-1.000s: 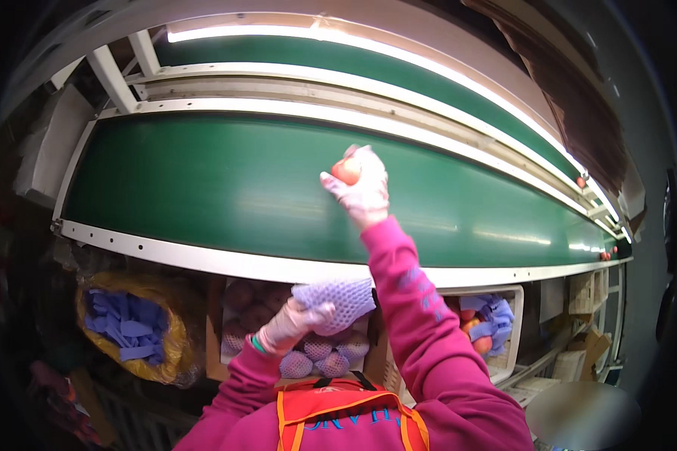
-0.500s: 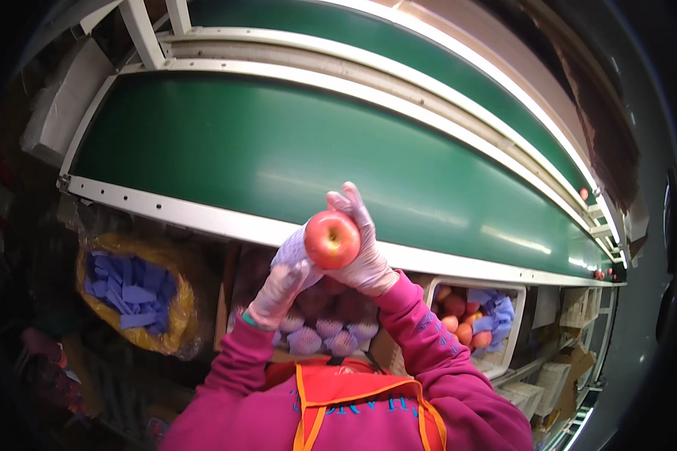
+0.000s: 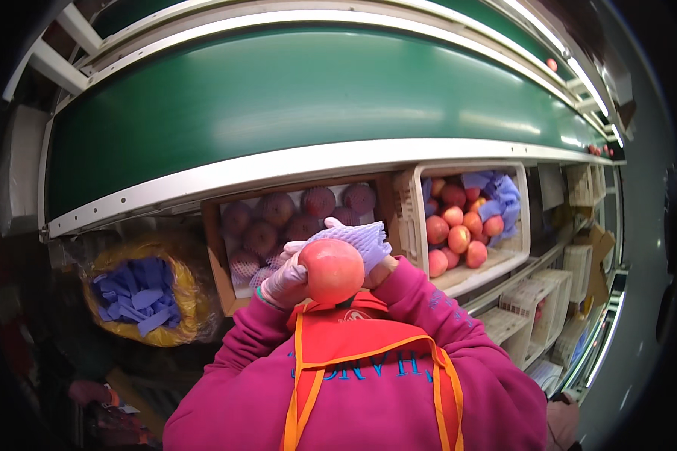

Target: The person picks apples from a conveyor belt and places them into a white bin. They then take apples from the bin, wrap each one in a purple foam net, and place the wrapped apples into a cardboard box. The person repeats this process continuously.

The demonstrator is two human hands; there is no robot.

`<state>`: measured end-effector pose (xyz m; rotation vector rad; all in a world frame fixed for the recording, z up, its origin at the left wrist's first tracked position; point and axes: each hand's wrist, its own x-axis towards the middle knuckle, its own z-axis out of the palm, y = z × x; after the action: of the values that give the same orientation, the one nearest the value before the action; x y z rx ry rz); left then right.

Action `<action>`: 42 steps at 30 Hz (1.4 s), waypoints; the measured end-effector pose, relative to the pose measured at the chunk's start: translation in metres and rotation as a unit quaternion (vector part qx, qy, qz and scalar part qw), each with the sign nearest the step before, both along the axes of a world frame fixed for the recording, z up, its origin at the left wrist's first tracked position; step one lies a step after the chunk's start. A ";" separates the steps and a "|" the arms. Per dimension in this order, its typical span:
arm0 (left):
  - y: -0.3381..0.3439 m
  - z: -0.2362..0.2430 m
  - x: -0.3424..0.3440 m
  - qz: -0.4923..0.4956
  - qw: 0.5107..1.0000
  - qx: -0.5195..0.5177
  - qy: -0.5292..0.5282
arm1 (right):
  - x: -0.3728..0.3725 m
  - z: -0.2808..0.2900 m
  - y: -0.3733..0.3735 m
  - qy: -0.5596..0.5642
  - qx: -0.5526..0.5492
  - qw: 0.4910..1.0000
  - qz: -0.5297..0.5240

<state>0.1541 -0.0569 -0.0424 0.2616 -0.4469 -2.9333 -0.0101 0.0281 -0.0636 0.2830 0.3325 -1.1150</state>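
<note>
Fingers on your left hand [image 3: 284,284] look bent in around the left side of the red apple [image 3: 332,272], so I'd call that a hold, though I can't tell if they're pinching any of the foam net too. Your right hand [image 3: 379,272] is mostly hidden behind the apple and the pale purple foam net [image 3: 362,242], so no idea how wide or narrow those fingers are.

Apple's up in front of your apron [image 3: 346,331], near side of the carton [image 3: 215,259], with its front bare. The net sits behind it and off to its right, and from up here I can't tell whether the back of the apple is tucked in at all.

Looks like a sleeving step to me, so my two cents: get the net's mouth opened wide before you push, then ease the apple in straight. Go in crooked and the edge will probably roll under or the foam could tear. Hold it with flat pads, not tips, since fruit like that likely bruises easily. Smooth glove on smooth skin might slip too, so I'd work low over the carton.

For comparison, the netted apples [image 3: 318,201] in there look snugly covered, unlike the loose apples [image 3: 459,239] in the white crate [image 3: 526,214] on your right. I'd aim for that same even fit.
</note>
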 end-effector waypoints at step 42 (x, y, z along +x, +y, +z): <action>0.030 -0.108 -0.005 -0.061 0.894 -0.282 -0.342 | -0.001 0.028 0.173 0.856 -0.008 0.513 -0.060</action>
<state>0.1493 -0.0269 -0.1509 1.2109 -1.4059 -2.5680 -0.0110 0.2007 -0.0357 -1.0238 2.1010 -1.1770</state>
